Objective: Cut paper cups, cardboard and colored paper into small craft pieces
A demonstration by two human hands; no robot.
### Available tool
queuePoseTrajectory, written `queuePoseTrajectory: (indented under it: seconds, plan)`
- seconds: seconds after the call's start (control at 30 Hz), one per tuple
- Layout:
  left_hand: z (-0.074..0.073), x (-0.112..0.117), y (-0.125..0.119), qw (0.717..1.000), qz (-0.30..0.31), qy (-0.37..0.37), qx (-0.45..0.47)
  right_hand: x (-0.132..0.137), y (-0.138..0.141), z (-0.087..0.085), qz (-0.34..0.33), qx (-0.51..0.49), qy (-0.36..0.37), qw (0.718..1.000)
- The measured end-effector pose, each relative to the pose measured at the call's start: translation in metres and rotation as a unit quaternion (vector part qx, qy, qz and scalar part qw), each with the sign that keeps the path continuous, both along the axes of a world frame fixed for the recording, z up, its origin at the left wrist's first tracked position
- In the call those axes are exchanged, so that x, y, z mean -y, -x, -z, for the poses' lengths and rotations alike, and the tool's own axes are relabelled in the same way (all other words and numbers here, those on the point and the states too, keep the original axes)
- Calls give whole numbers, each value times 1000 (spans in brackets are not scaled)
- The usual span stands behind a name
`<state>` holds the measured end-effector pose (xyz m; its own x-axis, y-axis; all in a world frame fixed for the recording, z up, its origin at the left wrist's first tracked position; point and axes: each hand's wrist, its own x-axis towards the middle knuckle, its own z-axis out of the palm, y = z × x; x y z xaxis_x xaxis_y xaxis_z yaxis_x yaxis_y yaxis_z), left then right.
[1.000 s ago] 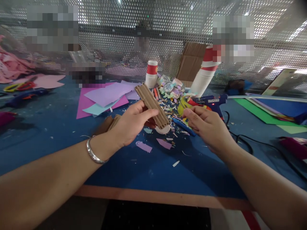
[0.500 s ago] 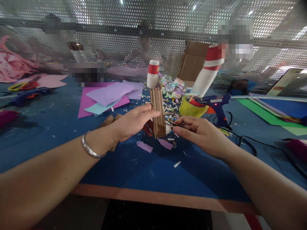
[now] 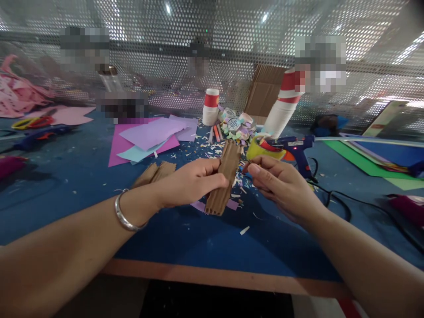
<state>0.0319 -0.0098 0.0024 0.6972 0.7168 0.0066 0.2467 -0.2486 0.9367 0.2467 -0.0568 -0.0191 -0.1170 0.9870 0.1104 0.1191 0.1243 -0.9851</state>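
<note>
My left hand (image 3: 192,182), with a silver bangle on the wrist, is closed round a strip of brown corrugated cardboard (image 3: 224,182) that tilts with its top to the right. My right hand (image 3: 281,185) hovers just right of the strip with its fingers curled and pinched near the strip's upper end; what the fingers hold is too small to make out. Both hands are above the blue table (image 3: 185,229), over a litter of paper scraps (image 3: 228,150).
More folded cardboard (image 3: 155,173) lies left of my hand. A yellow tape roll (image 3: 263,149), a blue glue gun (image 3: 296,148) with a black cord, paper cup stacks (image 3: 210,106), purple and pink sheets (image 3: 149,134), and green sheets (image 3: 364,154) at right. A perforated metal screen stands behind.
My left hand has turned the cardboard strip from upright to leaning right and drawn it lower and nearer. My right hand rose slightly and its fingers closed in by the strip's top.
</note>
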Motion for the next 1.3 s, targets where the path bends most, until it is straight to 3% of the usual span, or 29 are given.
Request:
queuePoseTrajectory:
  seconds: [0.07,0.27,0.8,1.3]
  plan:
    - [-1,2,0,1000,2,-14,-13,1,1,0,-8,-5,3,1000]
    - [-4,8,-1,989,-7,144,19,2,3,1,-27,-13,-3,1000]
    - [-3,7,-5,993,57,102,12,7,4,-2,-32,0,-7,999]
    - [-1,12,-8,996,50,68,21,8,6,-5,-31,-44,33,998]
